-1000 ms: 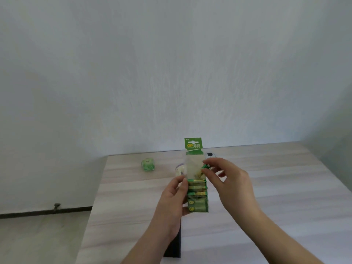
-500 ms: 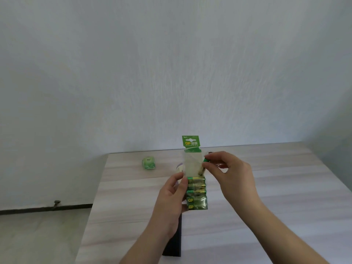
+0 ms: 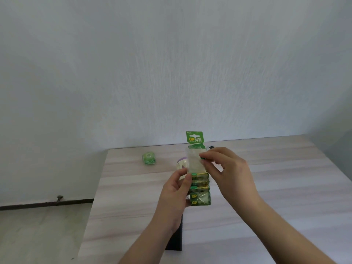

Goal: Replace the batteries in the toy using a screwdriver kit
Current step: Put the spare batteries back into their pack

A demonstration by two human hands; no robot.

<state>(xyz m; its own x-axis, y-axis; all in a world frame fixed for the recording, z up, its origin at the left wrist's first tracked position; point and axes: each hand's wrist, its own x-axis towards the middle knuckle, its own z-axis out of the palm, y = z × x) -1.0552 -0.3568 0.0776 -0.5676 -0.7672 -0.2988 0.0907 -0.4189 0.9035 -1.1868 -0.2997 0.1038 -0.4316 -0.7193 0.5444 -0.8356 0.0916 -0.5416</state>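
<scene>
Head view: both hands hold a battery pack (image 3: 200, 189) upright above the table (image 3: 285, 178).
Left hand (image 3: 176, 195) grips its side; right hand (image 3: 228, 168) pinches one battery (image 3: 203, 158) at the top.

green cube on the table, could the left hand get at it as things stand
Probably not right away: the left hand grips the battery pack. The green cube sits apart on the table, with bare wood between.
</scene>
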